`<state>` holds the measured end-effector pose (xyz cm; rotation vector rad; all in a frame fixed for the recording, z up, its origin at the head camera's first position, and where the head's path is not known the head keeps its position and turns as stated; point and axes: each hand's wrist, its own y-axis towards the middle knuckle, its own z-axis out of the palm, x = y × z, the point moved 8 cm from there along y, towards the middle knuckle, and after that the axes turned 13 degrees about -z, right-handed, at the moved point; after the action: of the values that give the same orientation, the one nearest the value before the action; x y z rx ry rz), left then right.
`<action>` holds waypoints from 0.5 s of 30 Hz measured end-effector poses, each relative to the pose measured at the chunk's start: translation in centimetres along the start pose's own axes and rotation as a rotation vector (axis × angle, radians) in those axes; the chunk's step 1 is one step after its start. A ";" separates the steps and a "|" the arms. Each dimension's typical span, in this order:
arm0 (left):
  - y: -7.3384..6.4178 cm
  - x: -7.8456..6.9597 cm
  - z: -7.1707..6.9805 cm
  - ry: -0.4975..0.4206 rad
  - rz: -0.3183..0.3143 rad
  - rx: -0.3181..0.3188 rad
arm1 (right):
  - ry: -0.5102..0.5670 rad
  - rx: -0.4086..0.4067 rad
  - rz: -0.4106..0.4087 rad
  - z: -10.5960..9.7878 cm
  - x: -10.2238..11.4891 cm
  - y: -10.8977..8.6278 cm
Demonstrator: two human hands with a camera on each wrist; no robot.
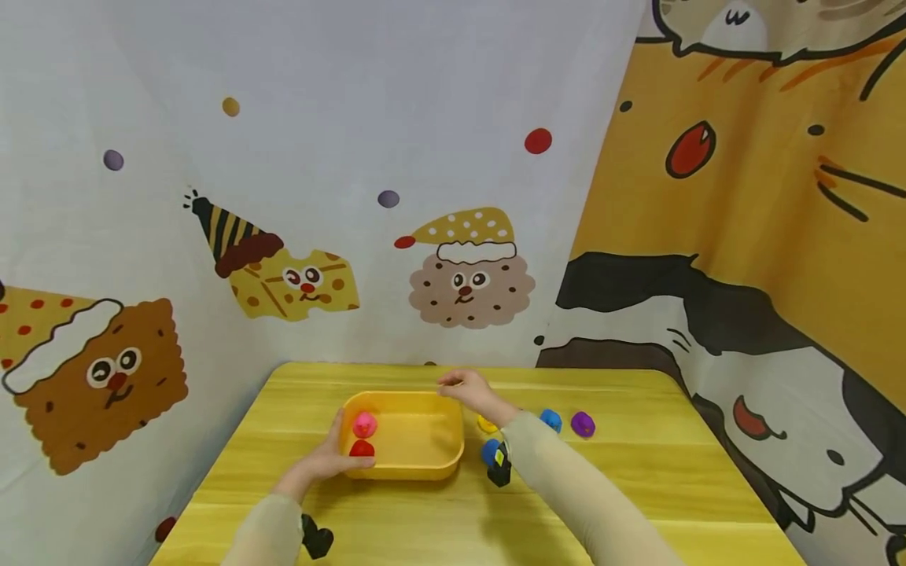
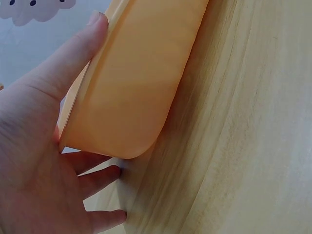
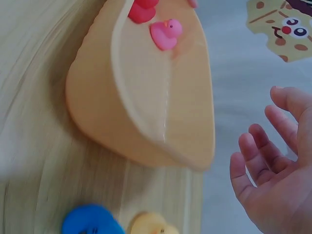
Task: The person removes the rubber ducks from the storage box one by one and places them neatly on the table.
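Observation:
My left hand (image 1: 324,460) grips the left end of a yellow-orange plastic tub (image 1: 405,473), thumb over the near rim and fingers around the outer side. The left wrist view shows the thumb along the rim of the tub (image 2: 141,83). A pink rubber duck (image 3: 165,35) and a red duck (image 1: 362,448) lie inside, at the left end. Above the tub's far right corner is my right hand (image 1: 473,390), its fingers loosely curled and holding nothing. A yellow duck (image 1: 485,424) and a blue duck (image 3: 91,222) sit right of the tub.
Farther right on the wood-grain table (image 1: 658,479) stand a light blue duck (image 1: 550,420) and a purple duck (image 1: 583,424). A curtain (image 1: 318,118) with cartoon prints hangs behind the table and along its sides.

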<state>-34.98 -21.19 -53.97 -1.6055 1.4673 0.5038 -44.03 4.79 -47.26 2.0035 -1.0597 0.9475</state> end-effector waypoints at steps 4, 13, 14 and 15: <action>0.2 0.1 -0.1 -0.010 -0.007 -0.001 | 0.028 0.028 -0.021 1.8 0.6 1.1; 0.1 0.2 -0.1 -0.028 -0.034 -0.005 | 0.072 0.128 -0.067 6.1 1.2 2.6; 0.1 0.2 -0.1 -0.027 -0.034 -0.006 | 0.079 0.132 -0.064 6.5 1.2 2.7; 0.1 0.2 -0.1 -0.029 -0.035 -0.008 | 0.087 0.135 -0.061 6.9 1.1 2.9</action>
<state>-35.07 -21.39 -54.09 -1.6205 1.4151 0.5112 -44.14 -2.50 -49.23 2.0709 -0.9030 1.0892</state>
